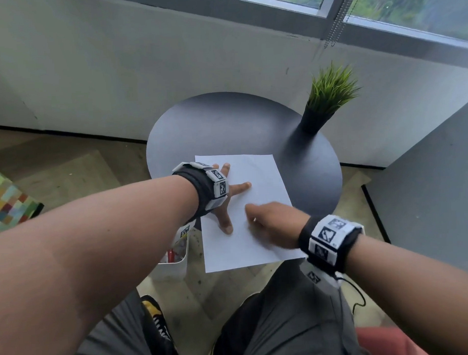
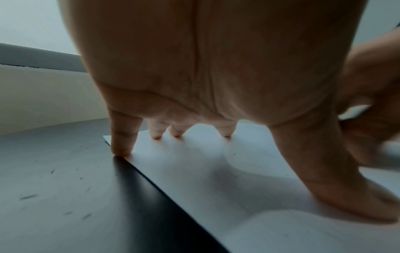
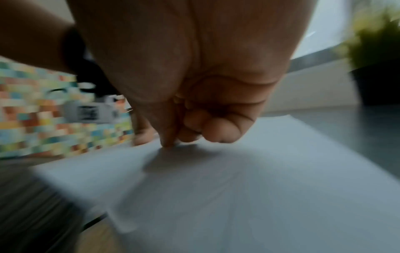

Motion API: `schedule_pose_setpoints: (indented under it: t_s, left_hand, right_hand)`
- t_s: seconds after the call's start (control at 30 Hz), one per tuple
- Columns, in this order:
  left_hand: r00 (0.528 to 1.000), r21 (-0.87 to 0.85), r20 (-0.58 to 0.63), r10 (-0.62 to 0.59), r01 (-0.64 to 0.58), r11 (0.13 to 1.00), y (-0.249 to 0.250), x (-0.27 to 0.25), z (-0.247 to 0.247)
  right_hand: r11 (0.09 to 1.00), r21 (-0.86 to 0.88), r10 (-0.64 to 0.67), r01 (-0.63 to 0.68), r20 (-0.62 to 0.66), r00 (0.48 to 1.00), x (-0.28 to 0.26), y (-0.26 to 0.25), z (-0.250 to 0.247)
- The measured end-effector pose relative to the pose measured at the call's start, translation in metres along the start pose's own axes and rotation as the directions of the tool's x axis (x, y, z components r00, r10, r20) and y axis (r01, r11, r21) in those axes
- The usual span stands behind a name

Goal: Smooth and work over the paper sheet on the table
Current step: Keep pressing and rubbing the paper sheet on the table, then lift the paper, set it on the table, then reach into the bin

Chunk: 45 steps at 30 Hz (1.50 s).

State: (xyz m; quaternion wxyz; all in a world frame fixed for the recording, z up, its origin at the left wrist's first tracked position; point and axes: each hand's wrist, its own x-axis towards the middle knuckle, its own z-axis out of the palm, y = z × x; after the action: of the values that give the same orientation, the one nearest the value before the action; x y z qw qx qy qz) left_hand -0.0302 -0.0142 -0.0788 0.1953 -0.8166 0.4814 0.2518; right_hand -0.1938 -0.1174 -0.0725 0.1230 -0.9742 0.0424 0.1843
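A white paper sheet (image 1: 262, 176) lies on the round dark table (image 1: 225, 124), its near end hanging past the table's front edge. My left hand (image 1: 228, 204) is spread wide on the sheet's left part. In the left wrist view its fingertips (image 2: 121, 150) and thumb press down on the paper (image 2: 194, 171), the little finger right at the sheet's edge. My right hand (image 1: 274, 218) is over the sheet's right half and blurred. In the right wrist view its fingers (image 3: 216, 130) are curled into the palm, and one tip touches the paper (image 3: 238, 179). It holds nothing that I can see.
A green plant in a black pot (image 1: 328, 94) stands at the table's back right. On the floor to the left, under my left arm, is a white bin (image 1: 174, 256) with small items. A colourful chequered thing (image 1: 5, 204) is at the far left. A grey panel is on the right.
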Motion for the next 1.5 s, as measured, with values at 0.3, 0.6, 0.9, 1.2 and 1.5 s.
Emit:
schedule_pose_setpoints:
  t_s: [0.3,0.6,0.9,1.2,1.5]
  left_hand:
    - [0.998,-0.075,-0.05,0.045,-0.049,0.996,-0.006,-0.008,0.013]
    - [0.897,-0.44,-0.343,-0.279,0.109,0.892,-0.033,-0.061,0.055]
    - [0.9,-0.917,0.172,-0.4,-0.002,-0.399,-0.046,-0.082,0.063]
    - [0.892,-0.938,-0.257,-0.372,-0.137,0.319,-0.034,-0.098,0.036]
    - [0.805,-0.854,-0.495,-0.325,-0.521,0.011,-0.06,-0.131,-0.027]
  right_hand:
    - [0.869,0.245,0.473,-0.429,-0.164,0.865,0.004,0.086,-0.013]
    - [0.85,0.275,0.505,-0.45,-0.18,0.844,-0.025,0.046,0.002]
    - [0.825,0.317,0.518,-0.467,-0.095,0.85,-0.034,-0.007,0.022]
    - [0.666,0.632,0.568,-0.396,-0.086,0.818,-0.03,-0.004,-0.005]
    - [0.529,0.848,0.565,-0.033,-0.323,0.759,-0.05,0.007,-0.083]
